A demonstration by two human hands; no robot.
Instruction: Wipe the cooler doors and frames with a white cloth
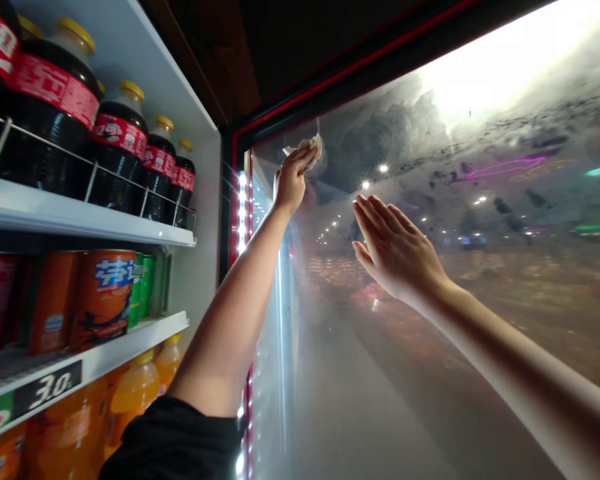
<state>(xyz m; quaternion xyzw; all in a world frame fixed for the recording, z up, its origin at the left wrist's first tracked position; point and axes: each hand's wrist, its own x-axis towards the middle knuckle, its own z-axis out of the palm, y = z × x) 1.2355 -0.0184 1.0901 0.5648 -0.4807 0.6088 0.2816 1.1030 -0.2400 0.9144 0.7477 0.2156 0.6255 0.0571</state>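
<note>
My left hand [293, 181] is raised to the upper left part of a fogged glass door [360, 373]. Its fingers press a crumpled whitish cloth [314, 152], perhaps a paper tissue, against the pane near the frame. Lower and to the right, my right hand [397, 250] is held out flat beside the glass, fingers stretched and nothing in it. Whether its palm touches the pane I cannot tell. Smeared, cloudy patches and dark streaks show across the upper glass.
Cola bottles [120, 143] stand behind a wire rail on the left shelf [80, 212]. Below are drink cans [103, 297] and orange drink bottles [137, 383]. The black door frame [330, 83] has red trim, and a light strip [241, 213] runs along its side.
</note>
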